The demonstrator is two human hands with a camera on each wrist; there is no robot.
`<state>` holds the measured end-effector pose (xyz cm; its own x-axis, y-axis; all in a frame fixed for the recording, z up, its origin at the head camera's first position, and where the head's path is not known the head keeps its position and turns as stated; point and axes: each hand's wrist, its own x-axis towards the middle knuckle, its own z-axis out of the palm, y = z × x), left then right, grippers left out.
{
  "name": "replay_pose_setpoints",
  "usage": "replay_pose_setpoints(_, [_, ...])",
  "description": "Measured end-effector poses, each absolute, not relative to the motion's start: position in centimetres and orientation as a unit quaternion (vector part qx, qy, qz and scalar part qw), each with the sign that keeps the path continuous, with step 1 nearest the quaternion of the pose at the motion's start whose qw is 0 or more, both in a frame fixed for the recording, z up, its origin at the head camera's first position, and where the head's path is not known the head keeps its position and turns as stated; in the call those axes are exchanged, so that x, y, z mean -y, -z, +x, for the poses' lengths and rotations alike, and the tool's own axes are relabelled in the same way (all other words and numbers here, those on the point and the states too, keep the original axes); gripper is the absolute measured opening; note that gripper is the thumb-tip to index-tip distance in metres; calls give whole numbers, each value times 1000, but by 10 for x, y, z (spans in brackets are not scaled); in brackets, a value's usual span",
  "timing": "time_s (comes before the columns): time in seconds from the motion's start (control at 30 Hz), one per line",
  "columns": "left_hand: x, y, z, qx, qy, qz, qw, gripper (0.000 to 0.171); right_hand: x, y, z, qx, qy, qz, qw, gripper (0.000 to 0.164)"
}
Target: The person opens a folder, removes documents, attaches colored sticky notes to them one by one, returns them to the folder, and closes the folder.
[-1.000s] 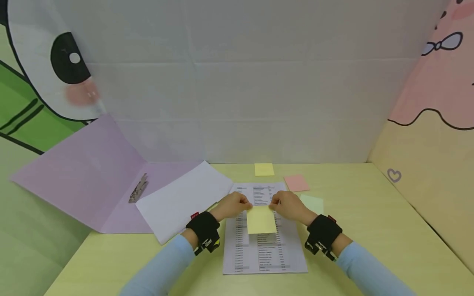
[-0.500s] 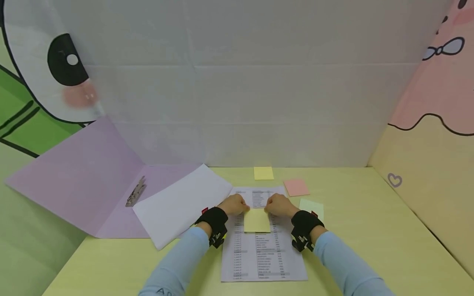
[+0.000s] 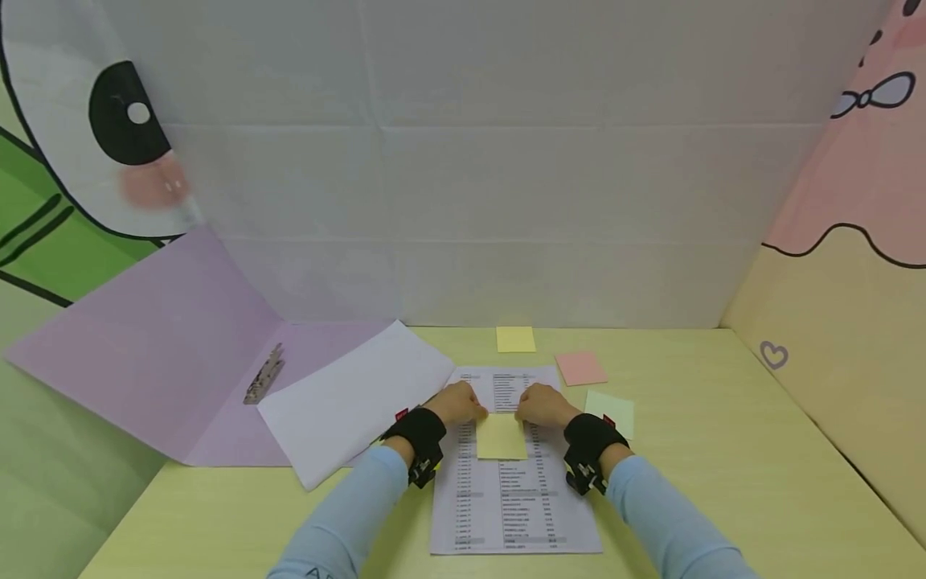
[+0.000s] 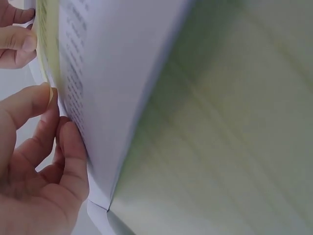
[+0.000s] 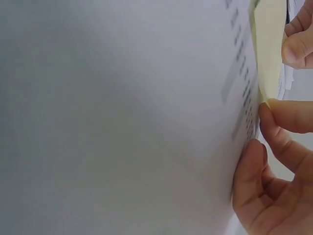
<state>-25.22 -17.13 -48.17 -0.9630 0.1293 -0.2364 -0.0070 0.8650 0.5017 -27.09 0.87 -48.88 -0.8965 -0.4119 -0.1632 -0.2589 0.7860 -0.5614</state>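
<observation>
A yellow sticky note (image 3: pixel 501 437) lies over the upper middle of a printed sheet (image 3: pixel 517 515). Its upper left corner is pinched between thumb and forefinger of my left hand (image 3: pixel 459 404). At the upper right corner, my right hand (image 3: pixel 546 405) pinches it in the same way. In the left wrist view, the other fingers of the left hand (image 4: pixel 46 166) are bent against the paper. The right wrist view has the right hand (image 5: pixel 279 171) with its lower fingers touching the sheet and the yellow note (image 5: pixel 270 49) rising from the pinch.
A purple folder (image 3: pixel 145 346) with a metal clip (image 3: pixel 265 375) stands open at left, a white sheet (image 3: pixel 362 402) slanting across it. Beyond the printed sheet lie another yellow note (image 3: pixel 515 339), a pink note (image 3: pixel 581 368) and a pale green note (image 3: pixel 612 412). A wall closes the back.
Both hands have come down onto the printed sheet with the yellow sticky note, and the right hand has shifted slightly left. Over the last half second they have hardly moved.
</observation>
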Motion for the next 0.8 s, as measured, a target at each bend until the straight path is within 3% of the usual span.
replay_pose_setpoints(0.3, [167,482,-249,-962,-247,26,109,45,-6,491,-272,-936,267,-183,135,9])
replay_pose_setpoints(0.8, [161,483,-249,-974,-211,8,84,21,-5,492,-273,-934,276,-183,137,30])
